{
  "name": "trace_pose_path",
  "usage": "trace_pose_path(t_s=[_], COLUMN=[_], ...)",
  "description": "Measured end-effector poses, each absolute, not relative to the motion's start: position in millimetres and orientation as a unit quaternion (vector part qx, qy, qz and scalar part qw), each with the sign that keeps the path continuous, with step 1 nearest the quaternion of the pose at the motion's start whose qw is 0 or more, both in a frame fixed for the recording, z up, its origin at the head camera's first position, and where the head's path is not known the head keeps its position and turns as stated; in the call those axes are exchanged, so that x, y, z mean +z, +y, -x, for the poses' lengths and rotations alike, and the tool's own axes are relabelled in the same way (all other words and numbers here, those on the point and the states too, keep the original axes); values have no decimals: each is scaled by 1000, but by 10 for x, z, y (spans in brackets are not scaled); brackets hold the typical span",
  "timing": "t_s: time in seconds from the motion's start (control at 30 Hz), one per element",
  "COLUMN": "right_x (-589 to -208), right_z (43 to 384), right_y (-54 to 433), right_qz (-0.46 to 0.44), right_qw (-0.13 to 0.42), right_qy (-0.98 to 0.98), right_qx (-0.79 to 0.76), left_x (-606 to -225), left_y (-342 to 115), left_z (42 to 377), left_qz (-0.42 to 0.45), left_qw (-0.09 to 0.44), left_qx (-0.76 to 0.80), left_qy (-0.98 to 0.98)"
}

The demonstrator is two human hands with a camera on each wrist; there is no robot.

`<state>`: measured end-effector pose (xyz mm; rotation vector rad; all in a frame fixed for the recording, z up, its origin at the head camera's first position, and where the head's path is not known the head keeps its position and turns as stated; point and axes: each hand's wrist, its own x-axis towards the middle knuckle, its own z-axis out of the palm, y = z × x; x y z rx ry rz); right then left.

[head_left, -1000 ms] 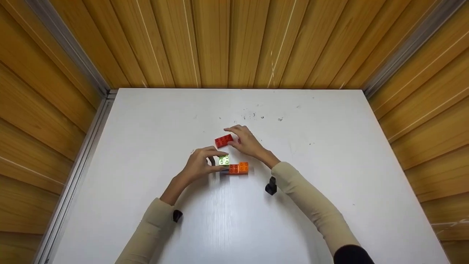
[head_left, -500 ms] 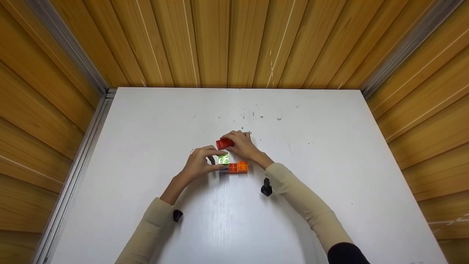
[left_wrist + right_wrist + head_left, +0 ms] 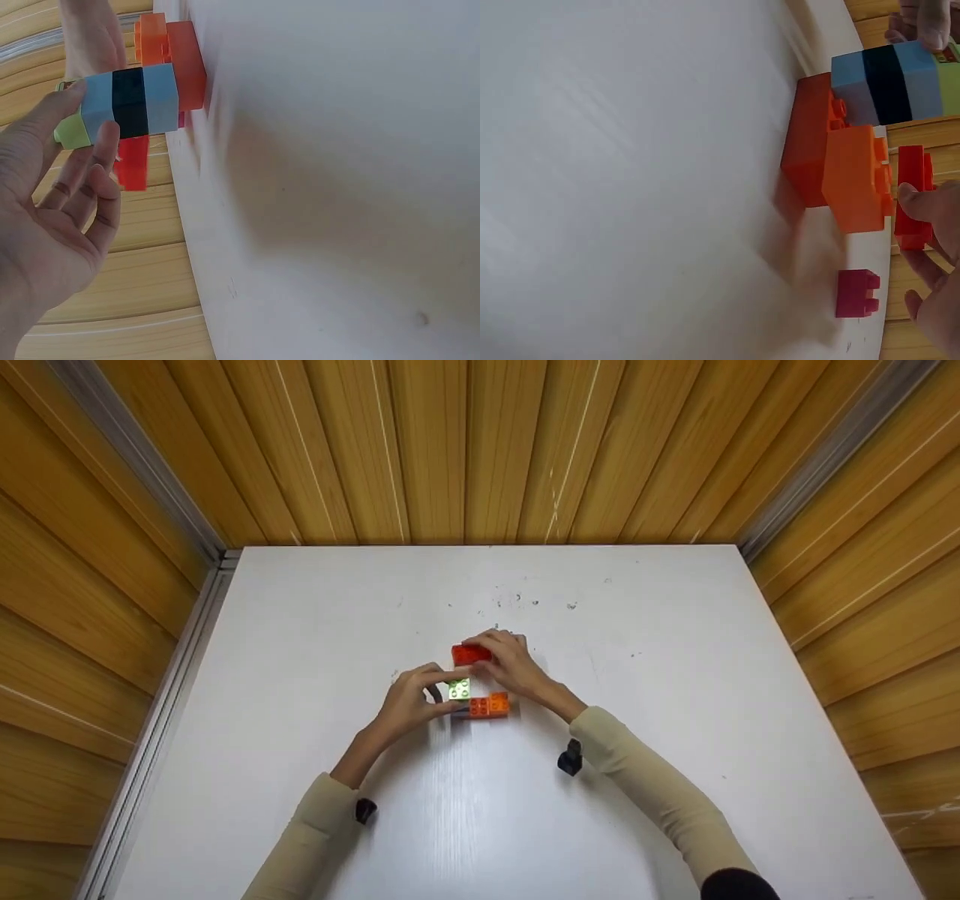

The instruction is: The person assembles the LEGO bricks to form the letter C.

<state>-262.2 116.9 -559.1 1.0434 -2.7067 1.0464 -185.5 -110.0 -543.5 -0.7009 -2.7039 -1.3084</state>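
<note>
Your right hand (image 3: pixel 516 666) has lifted the red brick (image 3: pixel 468 655) off the surface (image 3: pixel 480 825) and now pinches it, just beyond the green-topped stack (image 3: pixel 459 689) that your left hand (image 3: pixel 407 697) grips.

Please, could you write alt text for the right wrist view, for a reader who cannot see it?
A right hand holds a red brick near an orange brick on a red-orange brick. At the top, a left hand grips a tower of blue, black and green bricks. A dark red brick rests apart on a white table.
</note>
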Motion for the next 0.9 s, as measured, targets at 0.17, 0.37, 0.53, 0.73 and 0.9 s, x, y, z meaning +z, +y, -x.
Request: trace_pose_path(t_s=[0.17, 0.37, 0.53, 0.73, 0.9], right_x=[-5534, -5427, -5368, -5319, -5264], right_z=[2505, 2338, 2203, 2060, 1969], right_y=[1423, 1703, 1765, 1719, 1650], right_qz=[-322, -309, -299, -282, -311], right_qw=[4, -7, -13, -11, -4], right_qy=[-868, -863, -847, -833, -816], right_qx=[378, 400, 440, 476, 488], left_x=[-5470, -5432, -5427, -5454, -5475], left_y=[-1101, -1097, -1141, -1197, -1187], left_z=[1816, 1806, 1783, 1773, 1774], left_qz=[215, 214, 206, 202, 198], left_qw=[26, 22, 16, 16, 13], left_qx=[-429, -427, -435, -443, -451], left_qy=[-877, -878, -877, -873, -870])
